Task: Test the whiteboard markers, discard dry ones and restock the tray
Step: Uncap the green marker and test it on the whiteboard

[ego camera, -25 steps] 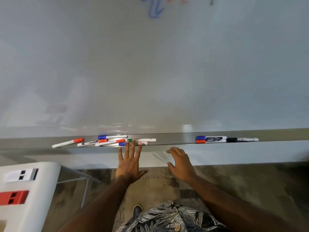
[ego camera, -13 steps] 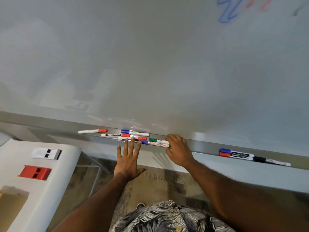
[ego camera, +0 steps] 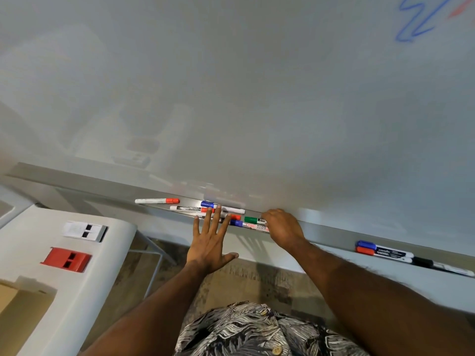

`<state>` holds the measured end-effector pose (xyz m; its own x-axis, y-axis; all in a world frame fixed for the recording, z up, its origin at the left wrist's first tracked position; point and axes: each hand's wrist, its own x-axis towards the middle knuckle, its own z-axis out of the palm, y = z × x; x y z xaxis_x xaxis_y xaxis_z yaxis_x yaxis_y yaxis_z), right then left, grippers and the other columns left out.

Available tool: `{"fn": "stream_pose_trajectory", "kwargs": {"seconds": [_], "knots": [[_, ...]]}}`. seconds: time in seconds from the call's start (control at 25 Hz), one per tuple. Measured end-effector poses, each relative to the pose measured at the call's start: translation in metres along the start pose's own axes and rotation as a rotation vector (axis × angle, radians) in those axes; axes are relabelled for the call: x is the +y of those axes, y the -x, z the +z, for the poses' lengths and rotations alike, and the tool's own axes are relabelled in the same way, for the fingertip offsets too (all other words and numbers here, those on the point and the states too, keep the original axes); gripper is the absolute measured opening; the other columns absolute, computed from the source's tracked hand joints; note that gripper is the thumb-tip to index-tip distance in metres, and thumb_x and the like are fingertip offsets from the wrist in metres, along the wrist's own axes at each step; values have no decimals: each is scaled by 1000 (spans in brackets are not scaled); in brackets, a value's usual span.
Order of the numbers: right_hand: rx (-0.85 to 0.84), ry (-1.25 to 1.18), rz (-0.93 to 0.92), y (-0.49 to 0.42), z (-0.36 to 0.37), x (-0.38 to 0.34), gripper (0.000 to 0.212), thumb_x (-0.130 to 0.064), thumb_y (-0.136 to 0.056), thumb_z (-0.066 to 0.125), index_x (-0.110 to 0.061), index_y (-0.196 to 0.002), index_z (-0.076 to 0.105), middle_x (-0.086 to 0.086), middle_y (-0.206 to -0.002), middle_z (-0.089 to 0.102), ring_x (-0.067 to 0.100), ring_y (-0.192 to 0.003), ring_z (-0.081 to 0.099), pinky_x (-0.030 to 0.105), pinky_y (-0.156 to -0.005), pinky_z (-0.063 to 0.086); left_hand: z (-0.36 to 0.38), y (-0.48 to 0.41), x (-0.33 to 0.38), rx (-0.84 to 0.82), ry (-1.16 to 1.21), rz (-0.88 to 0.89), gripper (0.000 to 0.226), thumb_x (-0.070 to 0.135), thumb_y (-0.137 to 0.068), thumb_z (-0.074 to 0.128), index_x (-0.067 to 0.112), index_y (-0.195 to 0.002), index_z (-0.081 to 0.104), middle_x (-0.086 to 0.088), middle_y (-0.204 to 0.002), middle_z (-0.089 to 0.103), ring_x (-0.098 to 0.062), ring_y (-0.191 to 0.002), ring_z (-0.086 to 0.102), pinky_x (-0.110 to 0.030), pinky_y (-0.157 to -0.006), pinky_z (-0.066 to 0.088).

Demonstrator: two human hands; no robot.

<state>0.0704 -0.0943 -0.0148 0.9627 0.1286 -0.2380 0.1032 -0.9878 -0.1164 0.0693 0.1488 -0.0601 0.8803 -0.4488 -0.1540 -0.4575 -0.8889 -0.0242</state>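
Note:
Along the bottom of the whiteboard (ego camera: 231, 98) runs a grey marker tray (ego camera: 329, 231). A loose cluster of markers lies on it: a red-capped one (ego camera: 156, 200) at the left, a blue-capped one (ego camera: 208, 204), and a green-capped one (ego camera: 253, 220) among others. My left hand (ego camera: 209, 242) is flat with spread fingers, its fingertips over the cluster. My right hand (ego camera: 282, 229) curls over the white end of the green-capped marker and hides it. Farther right, a blue marker (ego camera: 380, 249), a red one and a black one (ego camera: 437, 265) lie together.
A white table (ego camera: 113, 265) at the left carries a white block (ego camera: 84, 231), a red block (ego camera: 66, 259) and a cardboard box (ego camera: 23, 307). Blue and red scribbles (ego camera: 416, 24) mark the board at the top right. Patterned floor lies below the tray.
My right hand has moved from below the tray up onto the cluster and curled over the green-capped marker. The view has swung left; my left hand stays flat at the tray.

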Motion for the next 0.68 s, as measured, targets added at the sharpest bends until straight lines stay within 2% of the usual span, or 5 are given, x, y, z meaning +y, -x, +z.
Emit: {"fn": "stream_pose_trajectory", "kwargs": {"seconds": [0.28, 0.4, 0.52, 0.6, 0.68], "knots": [[75, -98, -6, 10, -9, -1, 42, -13, -92, 61, -18, -133, 54, 5, -123, 55, 24, -106, 58, 34, -80, 49, -18, -11, 6, 56, 85, 56, 104, 90, -79, 19, 26, -155, -12, -3, -161, -25, -29, -149, -21, -57, -118, -12], [144, -214, -39, 16, -14, -7, 43, -12, -97, 55, -12, -139, 48, 6, -127, 51, 26, -103, 59, 36, -83, 53, -40, -20, 26, 144, 427, 33, 87, 73, -91, 37, 22, -156, 12, 0, -165, 8, -21, -151, 10, -45, -122, 12], [223, -295, -89, 25, -17, -11, 37, -11, -98, 52, -8, -135, 53, 7, -122, 51, 26, -100, 60, 37, -84, 54, -63, -34, 49, 287, 924, -114, 49, 44, -99, 51, 16, -138, 48, -2, -130, 57, -15, -111, 60, -18, -89, 50], [265, -341, -83, 36, -17, -9, 32, -13, -99, 51, -6, -131, 55, 8, -119, 50, 24, -98, 59, 35, -86, 55, -72, -44, 60, 301, 1051, -128, 28, 32, -100, 52, 12, -116, 64, -3, -101, 66, -16, -89, 65, -10, -68, 48], [304, -361, -55, 46, -16, -4, 30, -14, -99, 51, -6, -128, 56, 9, -119, 52, 23, -100, 59, 33, -89, 54, -74, -51, 69, 259, 1084, -86, 24, 29, -100, 54, 12, -98, 71, -1, -84, 68, -13, -77, 65, -18, -65, 48]]}}
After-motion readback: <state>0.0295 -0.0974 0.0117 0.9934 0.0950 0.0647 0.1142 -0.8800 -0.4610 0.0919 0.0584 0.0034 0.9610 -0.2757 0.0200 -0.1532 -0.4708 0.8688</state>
